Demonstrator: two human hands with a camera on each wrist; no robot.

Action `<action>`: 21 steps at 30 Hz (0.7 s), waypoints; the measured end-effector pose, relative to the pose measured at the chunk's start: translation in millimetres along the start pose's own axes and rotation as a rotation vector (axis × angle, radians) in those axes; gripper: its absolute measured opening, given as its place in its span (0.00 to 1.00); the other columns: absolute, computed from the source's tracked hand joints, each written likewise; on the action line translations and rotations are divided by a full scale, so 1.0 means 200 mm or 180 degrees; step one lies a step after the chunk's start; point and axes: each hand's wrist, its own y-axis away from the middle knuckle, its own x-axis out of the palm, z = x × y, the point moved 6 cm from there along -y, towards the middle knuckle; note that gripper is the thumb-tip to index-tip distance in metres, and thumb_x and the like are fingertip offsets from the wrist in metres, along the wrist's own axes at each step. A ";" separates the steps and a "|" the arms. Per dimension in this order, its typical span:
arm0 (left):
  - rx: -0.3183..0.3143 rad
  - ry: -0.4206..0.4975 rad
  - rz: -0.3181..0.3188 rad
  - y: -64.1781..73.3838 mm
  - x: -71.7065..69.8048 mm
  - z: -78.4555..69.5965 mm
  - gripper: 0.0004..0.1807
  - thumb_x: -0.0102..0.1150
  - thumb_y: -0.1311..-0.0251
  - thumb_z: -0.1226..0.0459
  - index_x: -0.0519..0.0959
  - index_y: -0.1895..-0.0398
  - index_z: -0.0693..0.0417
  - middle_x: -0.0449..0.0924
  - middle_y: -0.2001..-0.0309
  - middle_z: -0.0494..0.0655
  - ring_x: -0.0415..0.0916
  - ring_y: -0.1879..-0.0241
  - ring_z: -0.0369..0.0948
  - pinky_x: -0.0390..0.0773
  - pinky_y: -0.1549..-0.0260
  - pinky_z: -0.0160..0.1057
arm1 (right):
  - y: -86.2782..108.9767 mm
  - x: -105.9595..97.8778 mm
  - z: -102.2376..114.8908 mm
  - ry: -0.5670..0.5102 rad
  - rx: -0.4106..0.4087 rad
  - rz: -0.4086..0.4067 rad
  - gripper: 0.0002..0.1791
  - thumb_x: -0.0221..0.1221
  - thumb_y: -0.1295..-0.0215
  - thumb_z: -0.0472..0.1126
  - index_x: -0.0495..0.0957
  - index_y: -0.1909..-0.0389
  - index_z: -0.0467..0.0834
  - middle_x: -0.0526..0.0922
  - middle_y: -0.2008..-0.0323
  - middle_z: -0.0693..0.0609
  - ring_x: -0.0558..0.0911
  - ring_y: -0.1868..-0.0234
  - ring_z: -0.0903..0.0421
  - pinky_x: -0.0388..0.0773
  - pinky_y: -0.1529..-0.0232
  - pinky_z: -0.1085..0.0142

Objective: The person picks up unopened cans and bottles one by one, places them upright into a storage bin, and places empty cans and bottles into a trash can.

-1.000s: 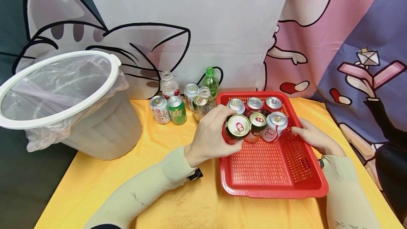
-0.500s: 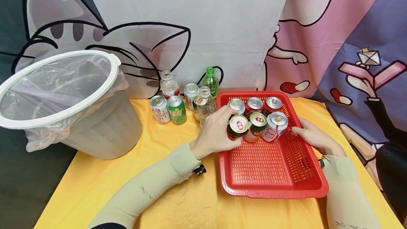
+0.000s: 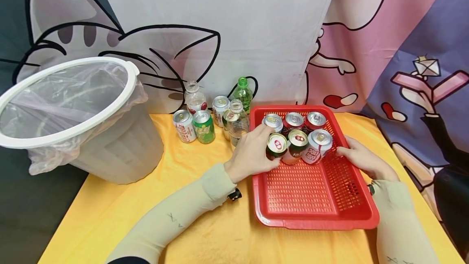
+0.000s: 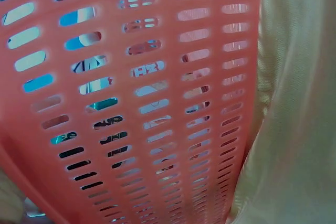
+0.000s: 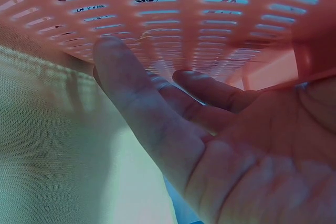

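My left hand (image 3: 253, 152) holds a dark can with a gold-coloured top (image 3: 277, 144) inside the red plastic basket (image 3: 315, 219), thumb in front and fingers curled behind. That can stands upright at the front left of several cans, close beside a green-and-red can (image 3: 297, 141). A white-and-pink can (image 3: 318, 146) stands to its right. On the basket's right rim, my right hand (image 3: 368, 160) rests with the thumb over the edge. The right wrist view has its fingers (image 5: 147, 108) against the outside of the slotted wall. Through the basket's slots (image 4: 157, 66), the left wrist view catches parts of cans.
Left of the basket stand a clear bottle (image 3: 238, 121), a green bottle (image 3: 243, 93), a white can (image 3: 184, 126), a green can (image 3: 203, 126) and others. A large lined bin (image 3: 121, 150) occupies the left side. Yellow cloth (image 3: 205, 235) covers the table.
The dark can has come down into the basket, then shifted slightly right towards its neighbour, my left hand moving with it. My right hand has stayed on the rim.
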 end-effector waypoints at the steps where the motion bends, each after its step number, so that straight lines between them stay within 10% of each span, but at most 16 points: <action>1: -0.0008 -0.0025 0.0008 0.00 0.00 0.00 0.37 0.76 0.60 0.47 0.75 0.44 0.49 0.78 0.54 0.41 0.77 0.60 0.35 0.83 0.66 0.39 | 0.00 0.00 0.00 0.0004 -0.0003 -0.0005 0.30 0.46 0.25 0.32 0.52 0.25 0.30 0.77 0.46 0.26 0.90 0.61 0.50 0.89 0.61 0.53; 21: -0.0370 -0.0334 0.0246 -0.03 0.04 -0.02 0.37 0.78 0.58 0.47 0.74 0.48 0.56 0.77 0.56 0.46 0.78 0.58 0.41 0.84 0.54 0.42 | 0.00 0.00 0.01 0.0035 -0.0051 -0.0017 0.30 0.46 0.26 0.31 0.53 0.26 0.30 0.78 0.48 0.30 0.89 0.61 0.52 0.89 0.61 0.55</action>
